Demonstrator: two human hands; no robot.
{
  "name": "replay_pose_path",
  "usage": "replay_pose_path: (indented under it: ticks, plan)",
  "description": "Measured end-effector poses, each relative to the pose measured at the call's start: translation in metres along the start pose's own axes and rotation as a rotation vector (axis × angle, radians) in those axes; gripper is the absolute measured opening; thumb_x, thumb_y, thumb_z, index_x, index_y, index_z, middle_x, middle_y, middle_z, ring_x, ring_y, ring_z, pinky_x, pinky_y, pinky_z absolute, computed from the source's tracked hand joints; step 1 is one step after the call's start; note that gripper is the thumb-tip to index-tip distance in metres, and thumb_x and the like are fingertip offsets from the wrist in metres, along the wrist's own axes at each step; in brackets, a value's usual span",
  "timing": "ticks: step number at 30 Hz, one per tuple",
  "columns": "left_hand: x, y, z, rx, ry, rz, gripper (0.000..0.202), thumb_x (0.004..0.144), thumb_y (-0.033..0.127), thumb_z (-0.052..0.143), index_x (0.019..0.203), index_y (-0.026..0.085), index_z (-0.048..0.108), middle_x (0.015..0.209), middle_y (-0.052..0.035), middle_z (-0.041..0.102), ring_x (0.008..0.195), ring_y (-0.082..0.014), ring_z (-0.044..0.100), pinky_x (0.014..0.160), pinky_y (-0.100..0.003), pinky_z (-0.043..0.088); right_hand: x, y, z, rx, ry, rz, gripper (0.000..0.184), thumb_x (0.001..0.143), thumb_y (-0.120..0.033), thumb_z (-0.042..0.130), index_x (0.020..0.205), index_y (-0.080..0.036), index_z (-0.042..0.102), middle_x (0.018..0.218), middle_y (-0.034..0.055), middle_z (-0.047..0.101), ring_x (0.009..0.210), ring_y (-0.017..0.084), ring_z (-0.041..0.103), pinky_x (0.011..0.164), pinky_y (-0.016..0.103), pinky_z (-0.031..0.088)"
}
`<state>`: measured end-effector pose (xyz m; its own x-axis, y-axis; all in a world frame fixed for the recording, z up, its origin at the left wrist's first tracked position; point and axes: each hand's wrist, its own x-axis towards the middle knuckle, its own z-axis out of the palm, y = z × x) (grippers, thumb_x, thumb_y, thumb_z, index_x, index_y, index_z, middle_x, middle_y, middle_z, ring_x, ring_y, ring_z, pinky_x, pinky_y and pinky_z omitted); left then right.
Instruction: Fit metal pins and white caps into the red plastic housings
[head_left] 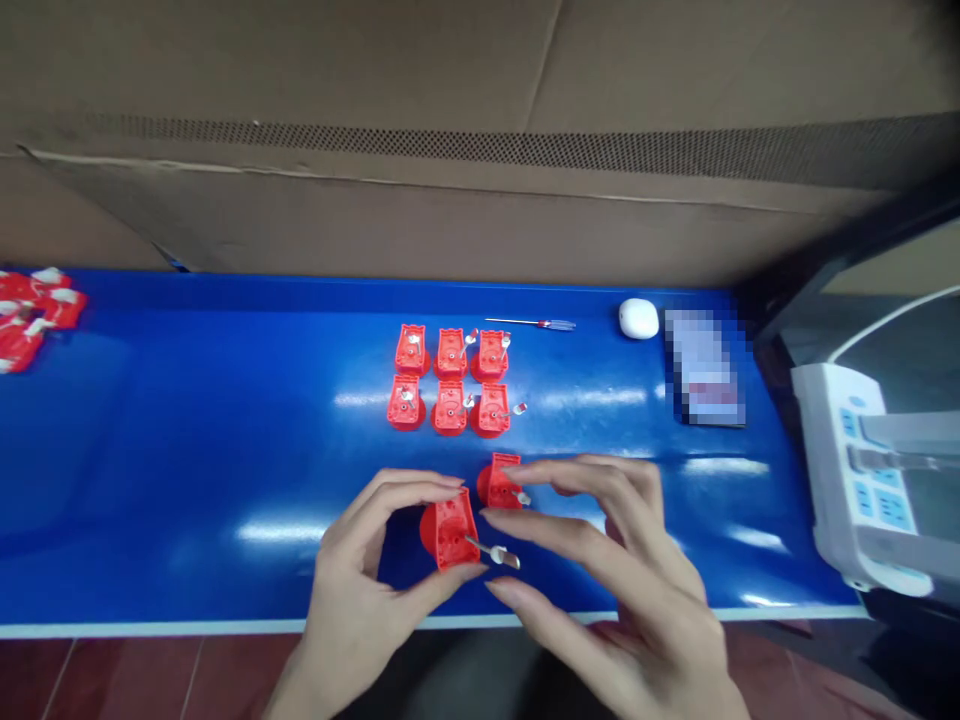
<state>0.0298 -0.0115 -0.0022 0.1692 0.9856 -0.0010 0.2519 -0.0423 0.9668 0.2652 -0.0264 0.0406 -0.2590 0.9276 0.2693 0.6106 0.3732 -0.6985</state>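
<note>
Between thumb and fingers, my left hand (367, 570) grips a red plastic housing (453, 530) over the front of the blue table. A thin metal rod with a white and brownish tip (504, 556) sticks out of the housing to the right. My right hand (622, 560) is just right of it, thumb and fingers spread apart with nothing between them. Behind the fingers of that hand, a second red housing (504, 478) sits on the table, partly covered. Farther back stand two rows of similar red housings (450, 405), several with small white-tipped pieces protruding.
A screwdriver (553, 325) lies behind the rows. To its right are a white rounded case (639, 318) and a pixelated phone-like slab (705, 370). A white power strip (855, 480) stands at the right edge. Red and white parts (37, 312) lie far left. Cardboard (450, 230) walls the back.
</note>
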Motion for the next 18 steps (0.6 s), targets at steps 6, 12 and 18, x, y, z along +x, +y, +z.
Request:
replay_pose_path:
  ticks: [6,12,18]
  plan:
    - [0.008,-0.012,0.001,0.097,0.036,-0.029,0.039,0.092,0.027,0.094,0.125,0.035,0.076,0.132,-0.0001,0.08,0.126,-0.0239,0.077,0.112,-0.039,0.063,-0.007,0.029,-0.003,0.077,0.195,0.259,0.027,0.107,-0.026,0.074,0.132,-0.036,0.076,0.128,0.0016,0.076,0.119,0.025,0.069,0.104,0.044,0.052]
    - [0.016,-0.023,0.004,0.17,-0.008,-0.09,0.046,0.092,0.032,0.093,0.134,0.036,0.075,0.133,-0.0012,0.081,0.122,-0.0259,0.081,0.109,-0.043,0.066,-0.013,0.066,0.02,-0.066,-0.008,0.35,0.016,0.112,-0.034,0.066,0.124,-0.03,0.077,0.117,0.0053,0.078,0.11,0.028,0.071,0.095,0.044,0.057]
    - [0.023,-0.022,0.003,0.231,-0.092,-0.068,0.043,0.098,0.036,0.088,0.138,0.031,0.076,0.14,-0.0071,0.08,0.126,-0.0298,0.08,0.113,-0.049,0.065,-0.012,0.068,0.034,-0.197,-0.016,0.294,0.016,0.114,-0.03,0.061,0.119,-0.024,0.075,0.111,0.0078,0.075,0.104,0.028,0.067,0.093,0.045,0.053]
